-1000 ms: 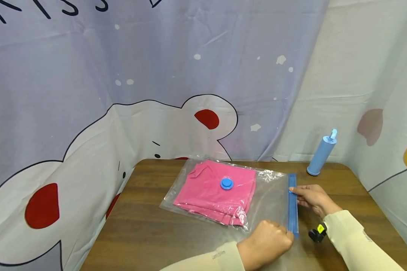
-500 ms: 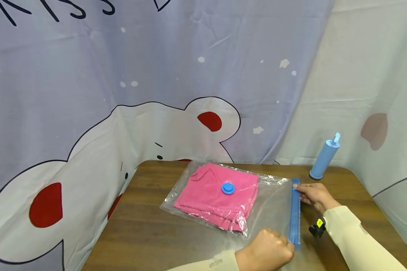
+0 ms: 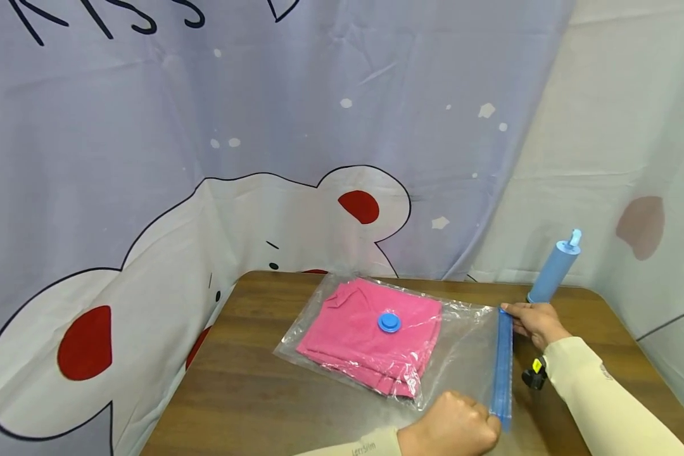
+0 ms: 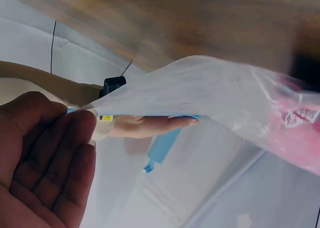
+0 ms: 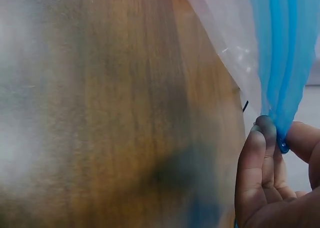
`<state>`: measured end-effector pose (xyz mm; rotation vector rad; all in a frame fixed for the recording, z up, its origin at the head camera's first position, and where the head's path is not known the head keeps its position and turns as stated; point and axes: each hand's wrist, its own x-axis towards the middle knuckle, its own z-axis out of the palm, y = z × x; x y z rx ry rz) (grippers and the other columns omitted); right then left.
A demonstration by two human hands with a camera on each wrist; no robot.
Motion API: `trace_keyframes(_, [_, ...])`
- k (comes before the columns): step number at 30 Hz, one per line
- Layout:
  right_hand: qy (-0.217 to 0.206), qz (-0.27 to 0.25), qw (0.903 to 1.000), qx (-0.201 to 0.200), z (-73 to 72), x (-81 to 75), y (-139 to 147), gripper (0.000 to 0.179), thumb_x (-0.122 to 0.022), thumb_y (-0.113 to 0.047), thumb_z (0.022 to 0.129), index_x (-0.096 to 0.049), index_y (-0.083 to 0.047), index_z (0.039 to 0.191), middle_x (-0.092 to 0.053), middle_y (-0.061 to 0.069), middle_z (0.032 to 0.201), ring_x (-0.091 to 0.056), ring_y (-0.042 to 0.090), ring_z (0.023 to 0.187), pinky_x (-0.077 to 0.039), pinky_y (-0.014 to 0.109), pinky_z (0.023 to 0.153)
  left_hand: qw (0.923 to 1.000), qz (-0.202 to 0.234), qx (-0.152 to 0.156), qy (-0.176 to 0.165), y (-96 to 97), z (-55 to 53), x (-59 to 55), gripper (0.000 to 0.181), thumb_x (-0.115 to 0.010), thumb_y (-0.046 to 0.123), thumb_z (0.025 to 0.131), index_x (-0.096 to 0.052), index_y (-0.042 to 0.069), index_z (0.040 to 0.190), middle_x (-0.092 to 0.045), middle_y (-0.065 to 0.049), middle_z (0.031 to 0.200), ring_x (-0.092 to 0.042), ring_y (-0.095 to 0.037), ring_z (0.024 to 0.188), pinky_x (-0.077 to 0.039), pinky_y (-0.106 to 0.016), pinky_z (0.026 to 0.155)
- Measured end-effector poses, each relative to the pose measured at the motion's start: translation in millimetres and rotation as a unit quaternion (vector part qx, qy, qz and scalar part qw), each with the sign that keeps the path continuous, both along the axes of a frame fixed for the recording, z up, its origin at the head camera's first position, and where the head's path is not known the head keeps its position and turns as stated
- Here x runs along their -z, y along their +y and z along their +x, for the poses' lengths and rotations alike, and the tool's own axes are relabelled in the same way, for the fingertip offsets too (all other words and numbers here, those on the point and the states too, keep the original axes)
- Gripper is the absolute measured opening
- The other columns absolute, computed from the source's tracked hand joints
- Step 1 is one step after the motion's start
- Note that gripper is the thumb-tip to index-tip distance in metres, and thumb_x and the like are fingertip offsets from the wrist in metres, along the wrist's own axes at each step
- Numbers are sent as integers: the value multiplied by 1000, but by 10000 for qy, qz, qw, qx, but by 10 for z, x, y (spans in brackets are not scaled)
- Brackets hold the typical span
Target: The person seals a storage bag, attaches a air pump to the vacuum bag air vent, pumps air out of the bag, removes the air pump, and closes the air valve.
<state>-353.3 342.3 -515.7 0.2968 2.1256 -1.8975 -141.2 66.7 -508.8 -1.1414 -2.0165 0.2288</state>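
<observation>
Clear vacuum storage bag (image 3: 462,354) lying flat on the brown wooden table (image 3: 245,392), toward the far middle, with a folded pink garment (image 3: 365,339) inside and a round blue valve (image 3: 389,322) on top. Blue zip seal strip (image 3: 503,361) along the bag's right end, long axis running from the near edge toward the far edge of the table.

Right hand (image 3: 532,322) at the far end of the strip, fingertips (image 5: 262,138) pinched together on the blue seal, as the right wrist view shows. Left hand (image 3: 453,430) at the near end of the same strip, fingers curled, gripping the bag's near right corner; in the left wrist view that corner is lifted off the table and held between thumb and fingers (image 4: 75,138).

So: strip stretched between the two hands, one at each end, the bag's body lying to the left of both grips.

Blue hand pump (image 3: 553,269) standing upright near the far right corner, just beyond the right hand. Bare wood to the right of the strip and along the left and near sides of the bag. Printed cartoon curtain (image 3: 205,158) closing off the far and left edges.
</observation>
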Motion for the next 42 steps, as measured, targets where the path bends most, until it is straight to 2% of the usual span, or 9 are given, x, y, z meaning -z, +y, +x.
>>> trace_keyframes(6, [-104,492,9981,-350,13,-50,50,72,-62,-28,117,-38,24,161,-79,-13,91,-76,0,81,-69,25,79,9992,65,-363,-145,108,-41,-43,26,-81,33,92,-64,36,72,-63,24,67,-56,5,58,-39,-20,47])
trace_keyframes(11, [-154,1012,9894,-1029,75,-57,33,92,-67,-25,114,-13,27,167,-81,-2,111,-76,3,92,-71,30,85,9970,64,-766,-129,213,-131,-96,24,-82,34,94,-66,38,76,-67,24,72,-60,3,61,-41,-21,47])
trace_keyframes(20, [-279,1053,9861,-1255,59,-181,-31,102,-69,-4,109,9,21,170,-74,-2,100,-73,6,86,-70,28,79,9817,21,-1407,-1284,97,-345,-291,31,-76,69,98,-77,41,87,-77,24,78,-72,0,65,-51,-21,51])
trace_keyframes(23, [-217,1219,9850,-1206,16,-244,-57,101,-69,-4,110,9,19,171,-72,1,102,-72,6,85,-69,27,79,9593,123,-1874,-2109,-186,-539,-438,38,-77,75,92,-77,36,92,-76,20,76,-74,-5,68,-54,-24,55])
trace_keyframes(28, [-178,1551,9822,-1046,-4,-249,-66,101,-68,-4,110,9,18,171,-68,7,105,-67,7,81,-66,25,76,8991,874,-2789,-3259,-1039,-1069,-556,46,-95,59,85,-82,23,109,-81,5,85,-78,-19,79,-63,-37,66])
trace_keyframes(31, [-273,1676,9805,-989,29,-169,-57,101,-68,-3,110,9,18,171,-66,8,102,-65,9,78,-65,23,73,8676,1257,-3188,-3603,-1606,-1351,-446,53,-100,47,84,-83,16,123,-87,-5,103,-83,-29,96,-69,-47,80])
trace_keyframes(34, [-313,1765,9795,-923,66,-78,-50,99,-68,0,108,7,20,170,-64,9,98,-64,9,74,-63,22,69,8415,1262,-3381,-4021,-2014,-1504,-322,64,-100,43,84,-79,13,137,-84,-14,130,-81,-37,121,-69,-58,98])
trace_keyframes(38, [-209,1830,9797,-789,70,-4,-48,97,-68,3,105,3,22,169,-62,16,104,-64,9,71,-61,21,67,8116,1317,-3087,-4783,-2256,-1641,-142,82,-99,41,86,-68,9,155,-59,-26,168,-60,-46,155,-54,-61,126])
trace_keyframes(42, [-76,2135,9728,-899,50,24,-46,97,-69,1,104,0,24,168,-57,41,129,-71,24,87,-65,28,74,7973,1507,-2723,-5171,-2353,-1842,217,91,-100,41,85,-62,14,163,-40,-28,181,-43,-51,167,-42,-66,134])
